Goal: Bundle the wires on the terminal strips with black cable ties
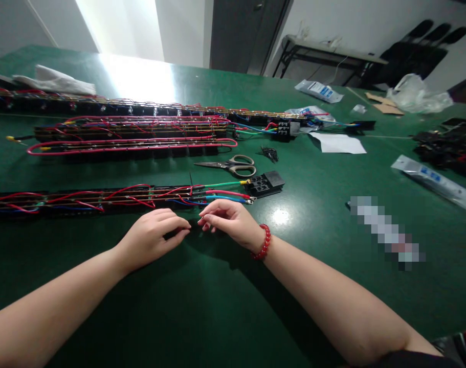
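Observation:
My left hand [154, 236] is just in front of the nearest wired black strip [75, 198], its thumb and index finger pinched at a small dark thing I cannot make out. Close to its right, my right hand [227, 221], with a red bead bracelet [264, 241] on the wrist, has its fingers pinched on something thin and tiny. Behind my right hand, green, red and blue wires run from the strip; the green one reaches a black terminal block [264, 184]. The red and blue wires end in lugs beside the block.
Scissors [233, 165] and a small pile of black ties [270, 154] lie beyond the strip. More wired strips [133, 134] stretch across the back left. White paper [338, 143], plastic packets [436, 180] and black parts [447, 151] are on the right of the green table [317, 204].

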`<action>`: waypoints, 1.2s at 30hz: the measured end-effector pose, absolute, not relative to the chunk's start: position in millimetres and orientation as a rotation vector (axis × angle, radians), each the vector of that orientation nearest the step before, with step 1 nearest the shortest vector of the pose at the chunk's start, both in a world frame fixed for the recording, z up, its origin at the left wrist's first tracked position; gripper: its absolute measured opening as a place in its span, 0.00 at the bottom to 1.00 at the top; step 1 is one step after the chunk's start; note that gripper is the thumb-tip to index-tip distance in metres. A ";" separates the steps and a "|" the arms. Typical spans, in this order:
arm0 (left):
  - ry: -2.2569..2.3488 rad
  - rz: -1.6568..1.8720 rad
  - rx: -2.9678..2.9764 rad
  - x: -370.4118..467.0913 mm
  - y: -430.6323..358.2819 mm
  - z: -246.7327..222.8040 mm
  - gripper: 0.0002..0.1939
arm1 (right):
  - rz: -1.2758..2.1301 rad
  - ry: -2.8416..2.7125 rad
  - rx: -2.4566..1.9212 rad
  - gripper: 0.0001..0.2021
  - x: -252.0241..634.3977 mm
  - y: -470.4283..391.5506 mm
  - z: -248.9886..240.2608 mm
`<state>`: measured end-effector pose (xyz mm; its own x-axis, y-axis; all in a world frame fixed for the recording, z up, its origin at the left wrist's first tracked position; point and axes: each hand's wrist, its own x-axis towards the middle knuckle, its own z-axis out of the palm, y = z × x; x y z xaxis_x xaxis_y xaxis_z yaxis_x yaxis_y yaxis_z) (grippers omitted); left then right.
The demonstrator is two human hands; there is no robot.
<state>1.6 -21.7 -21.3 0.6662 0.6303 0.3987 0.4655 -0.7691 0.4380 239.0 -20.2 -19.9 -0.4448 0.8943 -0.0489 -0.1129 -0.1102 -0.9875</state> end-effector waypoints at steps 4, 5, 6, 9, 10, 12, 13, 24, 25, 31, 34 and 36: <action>0.874 0.771 2.589 1.6 -21.7 -22.1 0.05 | 1.659 -1.388 -0.914 0.10 238.3 -20.2 -20.0; 0.877 0.769 2.589 1.6 -21.7 -22.2 0.05 | 1.658 -1.387 -0.914 0.10 238.1 -20.2 -19.7; 0.881 0.765 2.588 1.6 -21.7 -22.3 0.05 | 1.658 -1.387 -0.915 0.10 237.9 -20.2 -19.4; 0.890 0.743 2.574 1.1 -21.2 -22.9 0.06 | 1.658 -1.382 -0.915 0.10 237.4 -19.9 -18.6; 0.895 0.733 2.565 0.9 -21.0 -23.1 0.06 | 1.657 -1.377 -0.915 0.10 237.3 -19.7 -18.6; 0.909 0.715 2.541 0.6 -20.7 -23.2 0.06 | 1.651 -1.359 -0.916 0.11 237.3 -19.0 -19.0; 0.917 0.711 2.528 0.6 -20.5 -23.1 0.07 | 1.646 -1.345 -0.919 0.11 237.3 -18.5 -19.4; 0.921 0.764 2.521 3.4 -20.1 -19.6 0.07 | 1.594 -1.189 -0.935 0.09 239.0 -15.0 -19.7; 0.925 0.770 2.514 3.7 -20.1 -19.2 0.07 | 1.595 -1.180 -0.934 0.09 239.0 -15.1 -19.3; 0.972 0.749 2.498 5.0 -20.7 -15.0 0.07 | 1.598 -1.126 -0.937 0.09 239.6 -15.3 -18.2; 0.978 0.733 2.514 4.6 -20.9 -15.2 0.07 | 1.586 -1.075 -0.939 0.10 240.1 -14.5 -18.9; 0.983 0.734 2.506 4.3 -20.9 -16.7 0.07 | 1.576 -1.042 -0.940 0.11 240.3 -14.0 -19.2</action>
<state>4.3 -20.9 -16.7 0.6253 0.7040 0.3368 0.5229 -0.6983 0.4888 240.3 -14.0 -19.2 -0.2131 0.9738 -0.0798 -0.3080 -0.1445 -0.9404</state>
